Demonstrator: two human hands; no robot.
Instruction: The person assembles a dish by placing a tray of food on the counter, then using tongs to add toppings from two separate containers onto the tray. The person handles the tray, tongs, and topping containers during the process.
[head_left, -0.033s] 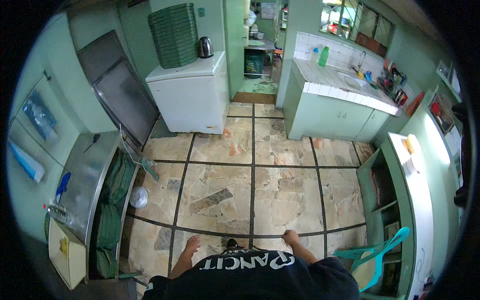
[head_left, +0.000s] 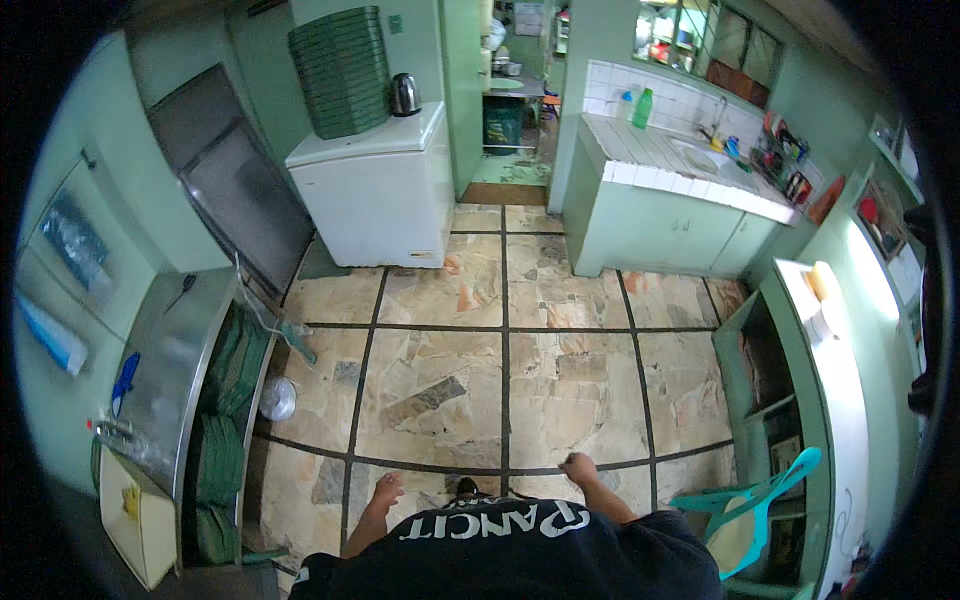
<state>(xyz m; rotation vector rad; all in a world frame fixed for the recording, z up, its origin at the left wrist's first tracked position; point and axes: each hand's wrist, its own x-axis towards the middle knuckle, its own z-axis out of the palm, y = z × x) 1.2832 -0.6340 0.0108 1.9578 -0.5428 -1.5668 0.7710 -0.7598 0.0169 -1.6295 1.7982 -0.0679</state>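
I'm looking into a kitchen, though whether a household's or a business's I can't tell. What convinces me is the white chest freezer (head_left: 378, 215) with an electric kettle (head_left: 405, 96) on its lid. To the freezer's right, past a doorway (head_left: 512, 168), I make out a tiled counter (head_left: 632, 145) with a sink (head_left: 700, 158) and a green bottle (head_left: 643, 109). Left of the freezer, nearer my camera, runs a metal-topped table (head_left: 185, 345).

Open floor (head_left: 430, 400) between hands (head_left: 388, 488) and freezer (head_left: 375, 215)
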